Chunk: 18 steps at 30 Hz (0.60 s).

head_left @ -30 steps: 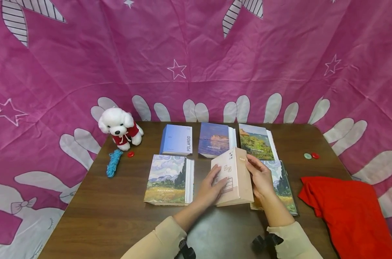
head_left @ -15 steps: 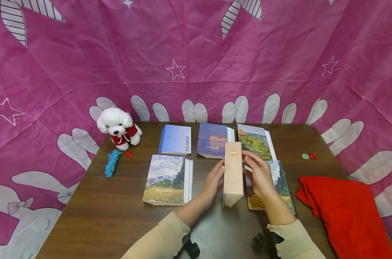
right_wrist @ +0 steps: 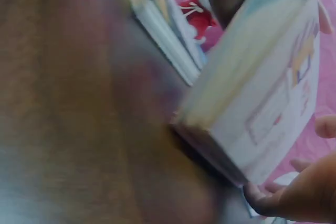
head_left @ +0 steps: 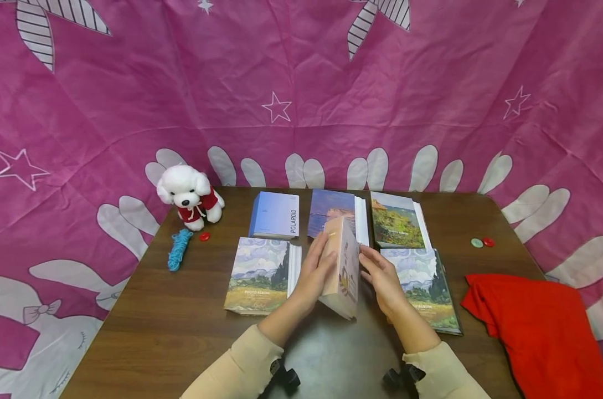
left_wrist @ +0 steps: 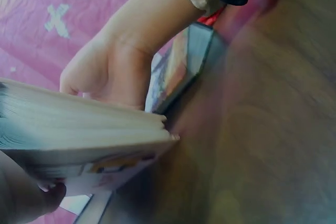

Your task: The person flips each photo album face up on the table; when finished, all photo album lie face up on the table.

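Observation:
A thick beige photo album (head_left: 345,269) with small drawings on its cover is held up above the table, its spine turned toward the left. My left hand (head_left: 308,277) grips it along the spine side, thumb and fingers on either face. My right hand (head_left: 385,280) is at the album's right edge with loosely bent fingers; in the right wrist view a fingertip of the right hand (right_wrist: 299,190) meets a lower corner while the thumb stands apart. Page edges (left_wrist: 79,124) show in the left wrist view. Beneath and behind the album lies a purple seascape album (head_left: 326,208), partly covered.
Landscape albums lie at the left (head_left: 258,274), right (head_left: 423,288) and back right (head_left: 398,221). A blue Polaroid album (head_left: 276,213) is at the back. Also there: a white toy dog (head_left: 186,194), blue cord (head_left: 179,249), red (head_left: 205,236) and green discs (head_left: 477,243), red cloth (head_left: 535,321).
The beige album has turned from its front cover and spine, through spine-on, to show its other cover facing right. The hands have shifted slightly left, and the right hand's grasp has loosened.

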Motion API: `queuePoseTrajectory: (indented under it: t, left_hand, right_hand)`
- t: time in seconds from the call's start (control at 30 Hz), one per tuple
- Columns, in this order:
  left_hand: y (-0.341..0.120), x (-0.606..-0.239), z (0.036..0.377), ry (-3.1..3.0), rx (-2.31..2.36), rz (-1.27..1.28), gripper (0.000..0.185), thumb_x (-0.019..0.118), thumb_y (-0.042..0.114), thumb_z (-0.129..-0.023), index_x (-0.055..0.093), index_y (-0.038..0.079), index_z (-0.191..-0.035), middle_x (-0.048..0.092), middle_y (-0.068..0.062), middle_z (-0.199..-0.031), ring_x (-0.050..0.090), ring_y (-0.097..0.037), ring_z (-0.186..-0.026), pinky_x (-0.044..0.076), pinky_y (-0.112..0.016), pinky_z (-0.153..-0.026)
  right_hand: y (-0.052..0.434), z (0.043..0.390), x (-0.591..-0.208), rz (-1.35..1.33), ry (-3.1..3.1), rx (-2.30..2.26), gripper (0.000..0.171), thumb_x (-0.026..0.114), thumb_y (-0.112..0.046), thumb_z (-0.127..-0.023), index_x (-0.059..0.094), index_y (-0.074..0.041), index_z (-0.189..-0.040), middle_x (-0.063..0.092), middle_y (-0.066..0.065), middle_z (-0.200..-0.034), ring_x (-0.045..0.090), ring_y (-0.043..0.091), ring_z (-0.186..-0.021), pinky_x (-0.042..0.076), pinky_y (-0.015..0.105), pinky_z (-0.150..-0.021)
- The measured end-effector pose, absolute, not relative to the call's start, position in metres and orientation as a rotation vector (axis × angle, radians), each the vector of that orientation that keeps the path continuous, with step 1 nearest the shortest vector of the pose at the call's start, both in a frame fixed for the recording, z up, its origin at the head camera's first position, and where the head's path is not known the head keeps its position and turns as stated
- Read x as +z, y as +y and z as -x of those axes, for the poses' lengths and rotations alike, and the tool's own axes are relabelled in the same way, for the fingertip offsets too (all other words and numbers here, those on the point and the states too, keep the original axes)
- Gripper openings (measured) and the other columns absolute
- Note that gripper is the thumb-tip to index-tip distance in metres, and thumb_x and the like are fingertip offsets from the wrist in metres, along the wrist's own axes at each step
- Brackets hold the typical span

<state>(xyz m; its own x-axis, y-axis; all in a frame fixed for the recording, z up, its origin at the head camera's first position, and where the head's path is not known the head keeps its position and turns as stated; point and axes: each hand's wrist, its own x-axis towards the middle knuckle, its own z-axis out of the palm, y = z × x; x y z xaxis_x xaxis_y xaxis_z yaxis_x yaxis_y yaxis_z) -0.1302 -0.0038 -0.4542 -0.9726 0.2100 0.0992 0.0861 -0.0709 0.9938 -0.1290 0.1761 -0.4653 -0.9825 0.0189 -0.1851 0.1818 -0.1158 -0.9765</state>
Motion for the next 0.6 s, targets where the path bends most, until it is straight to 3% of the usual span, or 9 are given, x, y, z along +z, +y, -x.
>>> queuePoseTrajectory:
  t: [0.13, 0.33, 0.6]
  left_hand:
    - [-0.007, -0.464, 0.130, 2.144, 2.153, -0.358, 0.064, 0.052, 0.024, -0.103, 0.028, 0.008, -0.160, 0.013, -0.015, -0.169, 0.012, -0.033, -0.154, 0.011, -0.053, -0.123]
    - [-0.009, -0.477, 0.128, 2.093, 2.093, -0.234, 0.068, 0.050, 0.030, -0.105, 0.018, 0.013, -0.163, 0.013, -0.010, -0.169, 0.016, -0.034, -0.153, 0.013, -0.056, -0.122]
    - [-0.013, -0.482, 0.128, 1.934, 2.102, -0.102, 0.076, 0.046, 0.035, -0.105, 0.007, 0.002, -0.162, 0.004, -0.015, -0.169, 0.001, -0.035, -0.155, -0.001, -0.055, -0.123]
  right_hand:
    - [0.175, 0.126, -0.471, -0.246, 1.991, -2.230, 0.053, 0.049, -0.019, -0.107, 0.035, -0.002, -0.155, 0.030, 0.019, -0.161, 0.032, 0.035, -0.146, 0.027, 0.055, -0.119]
    - [0.181, 0.120, -0.466, -0.240, 2.052, -2.139, 0.059, 0.050, -0.028, -0.108, 0.030, -0.002, -0.157, 0.024, 0.019, -0.164, 0.024, 0.036, -0.151, 0.020, 0.056, -0.121]
    - [0.187, 0.118, -0.466, -0.206, 2.068, -2.129, 0.058, 0.049, -0.026, -0.108, 0.031, 0.002, -0.155, 0.025, 0.021, -0.164, 0.021, 0.034, -0.151, 0.017, 0.053, -0.123]
